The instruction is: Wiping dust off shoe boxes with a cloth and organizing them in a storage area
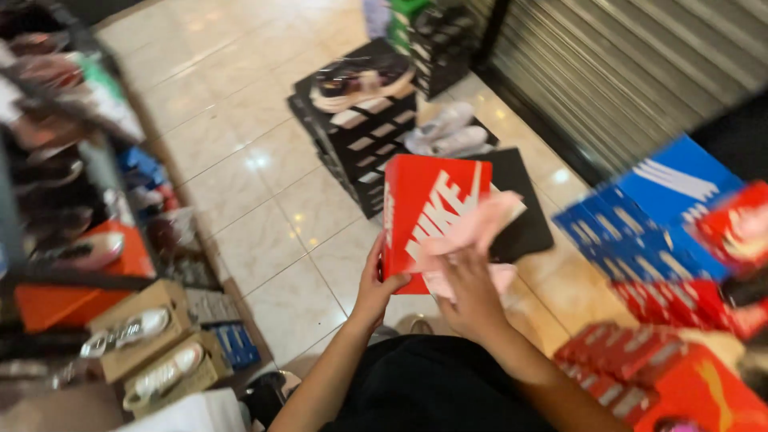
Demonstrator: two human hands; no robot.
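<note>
Here, the left hand [374, 282] is gripping the left edge of an upright red shoebox [432, 216], while the right hand [470, 290] is closing its fingers on pink wrapping paper [474, 236] against the box's front. Just behind the box, a black lid [524, 210] is lying on the tiled floor [264, 192]; farther off, stacked black boxes [360, 136] are carrying a shoe, and blue boxes [640, 224] are standing to the right.

Left hand [376, 284] is gripping the edge of a red shoebox [428, 210] held upright over the tiled floor [256, 184]. Right hand [468, 292] is up against the box front, bunching some pink wrapping paper [472, 228]. Black boxes [360, 136] with shoes on top are stacked just behind, blue boxes [640, 216] piled off to the right, all pretty blurry.
</note>
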